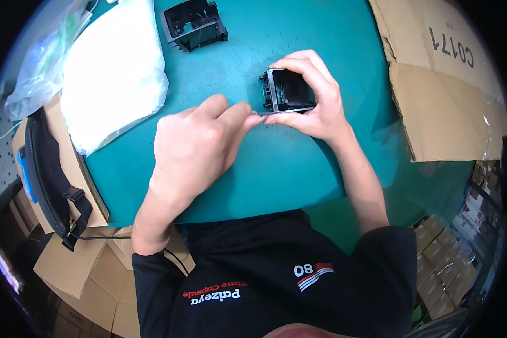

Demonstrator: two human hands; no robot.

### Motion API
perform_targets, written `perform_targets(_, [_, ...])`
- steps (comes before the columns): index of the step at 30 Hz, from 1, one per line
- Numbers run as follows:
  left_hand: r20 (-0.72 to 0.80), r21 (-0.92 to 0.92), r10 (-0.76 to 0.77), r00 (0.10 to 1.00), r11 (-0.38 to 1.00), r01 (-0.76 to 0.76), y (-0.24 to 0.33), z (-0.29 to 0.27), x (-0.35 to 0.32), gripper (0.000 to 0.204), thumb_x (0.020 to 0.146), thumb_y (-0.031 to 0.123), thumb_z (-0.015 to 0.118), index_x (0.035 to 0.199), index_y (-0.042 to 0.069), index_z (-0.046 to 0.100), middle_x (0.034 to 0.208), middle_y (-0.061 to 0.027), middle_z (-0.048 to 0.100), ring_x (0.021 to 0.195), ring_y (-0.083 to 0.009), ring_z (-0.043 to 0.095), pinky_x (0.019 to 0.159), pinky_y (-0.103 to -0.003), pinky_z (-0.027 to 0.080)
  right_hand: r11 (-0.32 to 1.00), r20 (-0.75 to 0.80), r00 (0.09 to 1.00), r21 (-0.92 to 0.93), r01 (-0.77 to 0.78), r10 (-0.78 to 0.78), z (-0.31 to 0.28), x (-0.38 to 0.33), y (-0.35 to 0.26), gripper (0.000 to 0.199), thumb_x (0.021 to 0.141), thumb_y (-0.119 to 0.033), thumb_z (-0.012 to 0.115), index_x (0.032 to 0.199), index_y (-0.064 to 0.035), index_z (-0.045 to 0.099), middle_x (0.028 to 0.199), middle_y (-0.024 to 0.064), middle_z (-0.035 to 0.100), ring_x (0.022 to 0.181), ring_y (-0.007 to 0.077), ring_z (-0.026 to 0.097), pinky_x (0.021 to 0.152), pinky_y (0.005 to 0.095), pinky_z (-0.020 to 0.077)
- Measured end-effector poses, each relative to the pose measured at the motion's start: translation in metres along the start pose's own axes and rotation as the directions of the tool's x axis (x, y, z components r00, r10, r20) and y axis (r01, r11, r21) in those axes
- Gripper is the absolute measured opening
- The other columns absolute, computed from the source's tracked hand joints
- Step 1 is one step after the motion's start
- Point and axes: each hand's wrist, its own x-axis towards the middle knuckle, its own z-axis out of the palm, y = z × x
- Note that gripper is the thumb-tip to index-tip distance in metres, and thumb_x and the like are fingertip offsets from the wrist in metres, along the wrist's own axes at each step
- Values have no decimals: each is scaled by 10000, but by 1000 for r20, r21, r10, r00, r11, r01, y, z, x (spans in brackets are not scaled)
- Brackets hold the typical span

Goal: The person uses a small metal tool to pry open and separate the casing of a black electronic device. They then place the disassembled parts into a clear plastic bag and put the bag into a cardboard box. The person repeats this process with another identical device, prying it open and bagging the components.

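At the upper centre of the frame, the right hand [315, 107] pinches a small black plastic housing [286, 90] on the green table [298, 169]. The left hand [197, 146], fingers pressed together, touches its lower left corner, housing lying to its right.

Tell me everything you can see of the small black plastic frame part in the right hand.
The small black plastic frame part is a boxy, open-fronted housing with a pale grey rim and small tabs on its left side. It stands on edge just above the teal work mat. The right hand wraps it from the right, fingers over the top, thumb beneath. The left hand pinches something small at its lower left corner.
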Motion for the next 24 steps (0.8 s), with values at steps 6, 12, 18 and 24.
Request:
perform_targets(6, [-65, 53, -33, 997, 998, 36, -1, 4, 4, 205, 942, 320, 721, 827, 153, 687, 677, -43, 521, 522, -258, 610, 446, -389, 445, 1000, -6, 1000, 9, -8, 8, 2, 0, 0, 680, 606, -283, 988, 1148, -12, 680, 1072, 126, 660, 984, 273, 648, 849, 360, 553])
perform_targets(12, [0, -42, -34, 999, 999, 33, 2, 0, -4, 114, 924, 242, 755, 924, 129, 741, 678, -55, 531, 533, -273, 564, 479, -385, 429, 1000, 7, 1000, -9, -14, 14, 0, -1, -2, 683, 609, -289, 988, 1153, -15, 680, 1071, 126, 661, 984, 274, 649, 851, 360, 553])
perform_targets(18, [10, -36, -31, 999, 999, 32, -2, -1, -1, 104, 920, 236, 758, 924, 133, 746, 676, -55, 524, 529, -265, 558, 483, -385, 425, 1000, -1, 1000, 6, -17, 17, 1, -1, 0, 672, 607, -284, 988, 1143, -17, 682, 1066, 121, 661, 983, 272, 648, 842, 359, 549])
perform_targets(24, [-70, -34, -54, 996, 998, 52, -8, 4, 8, 92, 929, 215, 750, 943, 124, 759, 685, -61, 546, 522, -264, 550, 485, -376, 425, 999, 7, 999, -16, -45, 45, 0, -1, -2, 711, 597, -300, 997, 1157, -24, 658, 1045, 111, 652, 956, 262, 647, 834, 357, 548])
